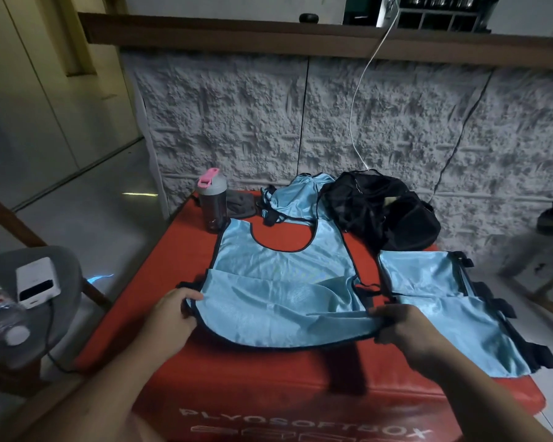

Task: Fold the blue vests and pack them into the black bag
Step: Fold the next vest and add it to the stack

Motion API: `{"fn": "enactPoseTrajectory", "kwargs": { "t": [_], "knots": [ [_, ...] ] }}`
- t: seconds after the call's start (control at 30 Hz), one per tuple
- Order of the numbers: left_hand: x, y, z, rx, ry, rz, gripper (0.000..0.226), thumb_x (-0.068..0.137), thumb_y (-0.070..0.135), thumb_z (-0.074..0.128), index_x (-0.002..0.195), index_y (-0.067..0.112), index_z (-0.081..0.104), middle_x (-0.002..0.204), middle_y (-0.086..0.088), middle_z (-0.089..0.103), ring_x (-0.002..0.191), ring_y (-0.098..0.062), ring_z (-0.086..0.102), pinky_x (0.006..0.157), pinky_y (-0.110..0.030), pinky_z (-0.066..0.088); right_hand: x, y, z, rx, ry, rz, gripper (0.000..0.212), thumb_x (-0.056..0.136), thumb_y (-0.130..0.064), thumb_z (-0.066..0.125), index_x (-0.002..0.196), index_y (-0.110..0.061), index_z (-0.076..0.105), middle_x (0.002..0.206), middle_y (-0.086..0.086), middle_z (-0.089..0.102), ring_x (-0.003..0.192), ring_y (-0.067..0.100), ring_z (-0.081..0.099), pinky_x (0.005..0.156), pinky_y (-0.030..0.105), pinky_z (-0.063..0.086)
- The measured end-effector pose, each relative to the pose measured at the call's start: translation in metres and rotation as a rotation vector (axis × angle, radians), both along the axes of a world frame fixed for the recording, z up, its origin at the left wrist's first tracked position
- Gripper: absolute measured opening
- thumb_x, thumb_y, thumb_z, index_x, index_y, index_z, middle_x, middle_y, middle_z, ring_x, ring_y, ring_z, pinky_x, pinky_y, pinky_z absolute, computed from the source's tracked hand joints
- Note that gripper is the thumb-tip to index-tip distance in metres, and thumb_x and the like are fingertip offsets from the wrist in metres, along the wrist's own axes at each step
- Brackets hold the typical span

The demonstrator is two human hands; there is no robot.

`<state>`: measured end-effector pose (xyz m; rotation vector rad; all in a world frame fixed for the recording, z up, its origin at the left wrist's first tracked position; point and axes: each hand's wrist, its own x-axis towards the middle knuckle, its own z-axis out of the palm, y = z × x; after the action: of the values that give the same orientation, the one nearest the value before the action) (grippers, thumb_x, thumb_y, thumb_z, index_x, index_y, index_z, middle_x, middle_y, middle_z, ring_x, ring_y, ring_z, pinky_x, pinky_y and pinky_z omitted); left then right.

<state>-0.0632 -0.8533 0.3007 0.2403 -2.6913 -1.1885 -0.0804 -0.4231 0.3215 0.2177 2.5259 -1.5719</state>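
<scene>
At far left a grey chair seat carries a white power bank with a dark cable trailing off it, and a clear plastic water bottle lying on its side just beside the power bank. To the right stands the red soft plyo box that serves as the worktop. At its far left corner a dark shaker bottle with a grey lid and pink flip cap stands upright, with a grey cloth bunched just beside it.

The left hand pinches the near left corner of the spread blue vest, thumb on top of the black trim; its grip is closed on the fabric. The vest lies mid-worktop, neck opening facing away, with its lower part turned up over itself so the near edge curves between the two hands. Beyond it, a crumpled blue vest sits at the far edge, touching the black bag to its right, which slumps against the textured grey wall. A white cable hangs down the wall towards the bag.

The right hand grips the near right corner of the spread vest, fingers curled round the hem. Further right a folded blue vest lies flat near the worktop's right edge, black straps sticking out along its right side.
</scene>
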Motion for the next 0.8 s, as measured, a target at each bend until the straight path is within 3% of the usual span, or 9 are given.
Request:
{"fn": "enactPoseTrajectory", "kwargs": {
  "t": [0.13,0.23,0.37,0.43,0.53,0.63,0.73,0.8],
  "knots": [
    [-0.008,0.001,0.001,0.047,0.059,0.064,0.034,0.081,-0.007,0.071,0.075,0.027,0.068,0.068,0.003,0.069,0.064,-0.019,0.068,0.065,-0.041,0.057,-0.014,-0.010,-0.013,0.485,0.168,0.093,0.034,0.064,-0.010,0.090,0.093,-0.015,0.075,0.071,-0.005,0.065,0.067,0.014,0.062,0.061,0.027,0.041],
    [-0.011,-0.005,0.001,0.094,0.050,0.087,0.022,0.083,0.003,0.074,0.073,0.022,0.070,0.071,0.000,0.069,0.069,-0.023,0.067,0.069,-0.047,0.058,-0.022,-0.018,-0.013,0.562,0.272,0.032,0.018,0.069,-0.008,0.086,0.083,-0.015,0.076,0.071,-0.003,0.063,0.078,0.026,0.066,0.064,0.031,0.039],
    [-0.015,-0.010,0.004,0.108,0.080,0.118,0.022,0.077,-0.005,0.078,0.065,0.009,0.066,0.090,-0.006,0.062,0.079,-0.018,0.059,0.077,-0.024,0.043,-0.037,-0.005,-0.021,0.510,0.272,0.022,0.020,0.065,-0.011,0.091,0.076,-0.023,0.079,0.084,0.002,0.065,0.079,0.020,0.064,0.066,0.024,0.041],
    [-0.016,-0.014,0.006,0.160,0.065,0.098,0.022,0.077,-0.007,0.077,0.064,0.006,0.065,0.094,-0.007,0.066,0.083,-0.017,0.059,0.076,-0.017,0.040,-0.043,0.002,-0.020,0.387,0.291,0.037,0.018,0.066,-0.006,0.090,0.069,-0.018,0.078,0.090,0.005,0.066,0.080,0.019,0.065,0.066,0.018,0.046],
    [-0.019,-0.017,0.010,0.311,-0.009,0.041,0.011,0.080,-0.003,0.074,0.071,0.002,0.071,0.089,-0.002,0.074,0.080,-0.014,0.063,0.076,-0.030,0.044,-0.042,0.009,-0.006,-0.024,0.173,0.078,0.014,0.078,0.004,0.080,0.082,-0.010,0.079,0.093,0.011,0.074,0.082,0.029,0.072,0.079,0.040,0.058],
    [-0.025,-0.013,0.012,0.427,-0.055,0.001,0.010,0.084,0.002,0.071,0.080,-0.007,0.068,0.080,-0.013,0.072,0.076,-0.018,0.057,0.070,-0.036,0.040,-0.043,0.014,0.000,-0.233,0.038,0.124,0.011,0.090,-0.004,0.069,0.092,-0.001,0.079,0.096,0.019,0.077,0.087,0.029,0.073,0.083,0.039,0.055],
    [-0.033,-0.004,0.013,0.532,-0.066,-0.005,0.018,0.086,-0.001,0.069,0.070,-0.002,0.059,0.067,-0.012,0.059,0.070,-0.022,0.050,0.064,-0.035,0.037,-0.051,0.015,-0.004,-0.370,0.035,-0.009,0.015,0.091,-0.008,0.068,0.084,0.003,0.077,0.086,0.024,0.074,0.072,0.026,0.069,0.069,0.033,0.053],
    [-0.037,0.001,0.013,0.578,-0.075,-0.006,0.020,0.087,-0.001,0.068,0.071,0.002,0.057,0.063,-0.008,0.057,0.066,-0.019,0.048,0.060,-0.034,0.035,-0.058,0.016,-0.009,-0.348,0.068,-0.066,0.016,0.084,-0.015,0.076,0.082,0.001,0.075,0.077,0.022,0.070,0.063,0.023,0.063,0.059,0.031,0.049]
  ]
}}
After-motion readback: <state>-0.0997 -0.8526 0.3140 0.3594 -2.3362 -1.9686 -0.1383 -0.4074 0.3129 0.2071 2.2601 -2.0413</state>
